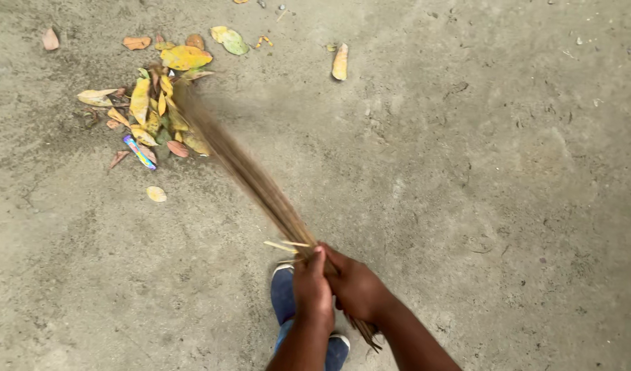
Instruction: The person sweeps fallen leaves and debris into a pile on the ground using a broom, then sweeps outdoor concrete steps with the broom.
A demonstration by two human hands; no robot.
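Brown, thin stick bristles bundled together make up the broom (250, 175), which runs slantwise from the person's hands up and to the left across the grey concrete floor (480, 178). Its far tip is blurred and spread out where it meets a heap of fallen leaves (157, 110), mostly yellow with a few orange and brown ones, so the bristles seem to be touching the heap's right edge. The bundle is held low and at a slant, which lets its loose end brush flat along the ground rather than poke at it. Both hands are closed around the bound lower end: the left hand (312, 288) wraps it from the near side with the thumb lying along the sticks, and the right hand (357, 285) clasps just beside it, the two touching. A short stub of the bundle sticks out behind the hands, toward the person. The heap thus lies well ahead and to the left of the hands, at the broom's far end. A small shiny multicoloured wrapper (139, 151) lies at the heap's lower left edge, and single stray leaves sit apart from it. Below the hands a blue shoe with a white sole (284, 302) stands on the concrete.
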